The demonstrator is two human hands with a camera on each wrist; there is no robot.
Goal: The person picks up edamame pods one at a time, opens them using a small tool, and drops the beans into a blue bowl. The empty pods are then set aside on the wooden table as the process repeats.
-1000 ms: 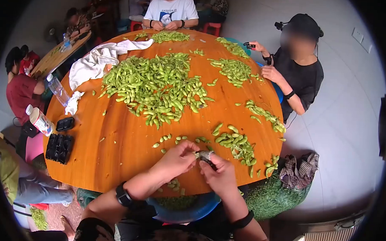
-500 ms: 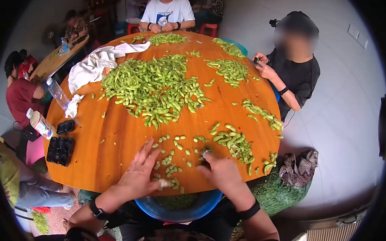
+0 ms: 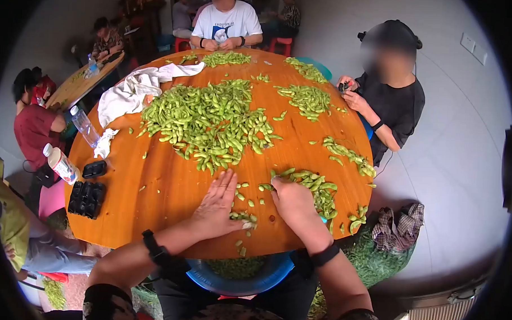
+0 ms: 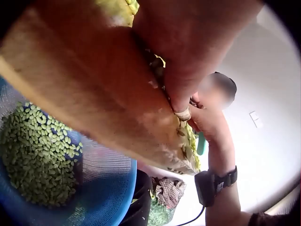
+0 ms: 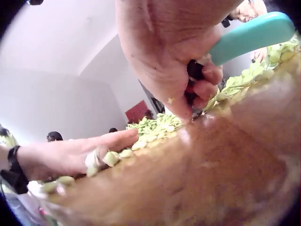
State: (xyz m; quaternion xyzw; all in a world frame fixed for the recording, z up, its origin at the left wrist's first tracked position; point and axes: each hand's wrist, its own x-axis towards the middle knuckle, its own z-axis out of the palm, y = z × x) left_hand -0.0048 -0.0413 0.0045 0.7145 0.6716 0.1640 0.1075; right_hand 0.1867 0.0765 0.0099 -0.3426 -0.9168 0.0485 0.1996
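My left hand [image 3: 214, 206] lies flat with straight fingers on the wooden table, its edge against a few shelled soybeans [image 3: 250, 203]. The thumb wears a pale wrap [image 4: 183, 114]. A few beans sit right by this thumb in the right wrist view. My right hand [image 3: 295, 202] has its fingers curled round a tool with a teal handle [image 5: 254, 37]; the tool's working end is hidden, and something dark shows between the fingers. That hand is low over the table, beside a small pile of green soybean pods [image 3: 322, 190]. Below the table's front edge, a blue basin [image 3: 243, 283] holds many shelled beans.
A large heap of pods [image 3: 209, 119] covers the table's middle. At left are a white cloth [image 3: 128, 90], two bottles [image 3: 61, 163] and black trays [image 3: 86, 198]. Two people sit around the table. A green mesh sack [image 3: 371, 265] stands at the right.
My hands have separated from their meeting point over the beans. The left one went down flat onto the table and slid forward; the right one moved right, toward the small pod pile.
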